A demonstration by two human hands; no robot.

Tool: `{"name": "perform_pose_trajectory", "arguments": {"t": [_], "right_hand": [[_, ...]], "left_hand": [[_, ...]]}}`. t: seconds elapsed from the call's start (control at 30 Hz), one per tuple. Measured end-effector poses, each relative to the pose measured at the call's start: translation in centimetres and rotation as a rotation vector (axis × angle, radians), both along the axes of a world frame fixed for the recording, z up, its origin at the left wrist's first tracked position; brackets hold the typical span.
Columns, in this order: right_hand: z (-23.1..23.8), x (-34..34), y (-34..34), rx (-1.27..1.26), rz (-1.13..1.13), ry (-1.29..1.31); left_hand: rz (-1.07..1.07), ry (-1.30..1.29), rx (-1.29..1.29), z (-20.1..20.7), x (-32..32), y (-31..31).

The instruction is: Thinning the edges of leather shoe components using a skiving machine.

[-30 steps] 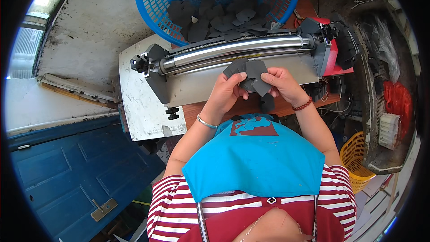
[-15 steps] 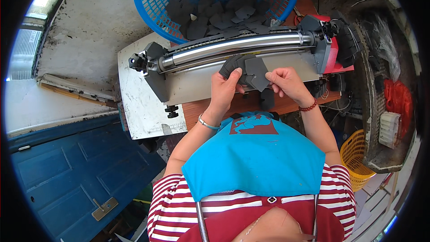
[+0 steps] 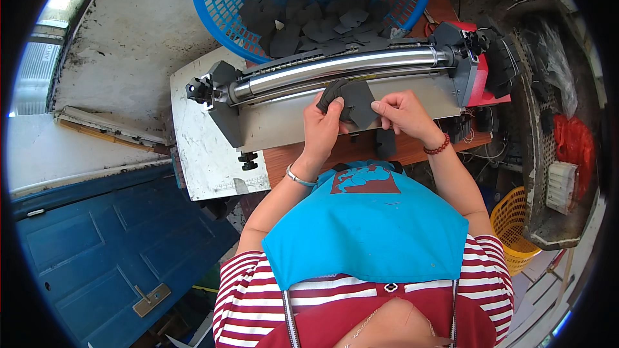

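Observation:
My left hand (image 3: pixel 321 129) is closed round a small stack of dark grey flat cut pieces (image 3: pixel 331 93), thumb on top. The foremost grey piece (image 3: pixel 358 98), with angled corners, sticks out to the right of the stack. Its right edge is pinched between thumb and fingers of my right hand (image 3: pixel 407 115). Both hands are over the front edge of a machine's metal plate (image 3: pixel 277 119), just in front of its shiny roller (image 3: pixel 342 71). Another dark piece (image 3: pixel 385 144) shows below the right hand, against the wooden table.
Behind the roller stands a blue plastic basket (image 3: pixel 201 0) with many loose dark grey pieces. Bundled dark pieces (image 3: pixel 501 58) lie by the machine's red right end. A black knob (image 3: pixel 247 160) juts out at front left. At right are a yellow basket (image 3: pixel 509 219) and red plastic bag (image 3: pixel 572 145).
The pieces in my left hand were fanned wider and are now closer together. My right hand has shifted slightly left, still pinching a piece's edge.

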State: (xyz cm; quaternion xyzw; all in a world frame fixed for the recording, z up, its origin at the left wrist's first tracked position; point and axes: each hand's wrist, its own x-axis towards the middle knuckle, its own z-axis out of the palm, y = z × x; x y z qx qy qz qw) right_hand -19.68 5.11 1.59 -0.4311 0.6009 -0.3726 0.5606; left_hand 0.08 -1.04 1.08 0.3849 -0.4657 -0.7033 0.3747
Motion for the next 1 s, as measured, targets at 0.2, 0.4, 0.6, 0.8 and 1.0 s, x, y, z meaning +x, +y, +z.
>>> {"name": "perform_pose_trajectory", "arguments": {"t": [0.2, 0.4, 0.6, 0.8, 1.0], "right_hand": [[0.6, -1.3, 0.1, 0.024, 0.006, 0.016], [0.2, -1.0, 0.4, 0.003, 0.022, 0.018], [0.1, -1.2, 0.6, -0.003, 0.026, 0.033], [0.4, -3.3, 0.3, 0.079, 0.047, 0.479], [-0.1, -1.8, -0.8, -0.122, -0.097, 0.418]], "left_hand": [[0.035, -0.057, -0.072, -0.1, 0.1, 0.0], [-0.021, -0.069, -0.068, -0.1, 0.0, -0.1], [0.005, -0.079, -0.105, -0.3, 0.1, 0.0], [0.050, -0.133, -0.167, -0.3, 0.7, -0.4], [0.026, -0.111, -0.140, 0.0, 0.0, -0.1]]}}
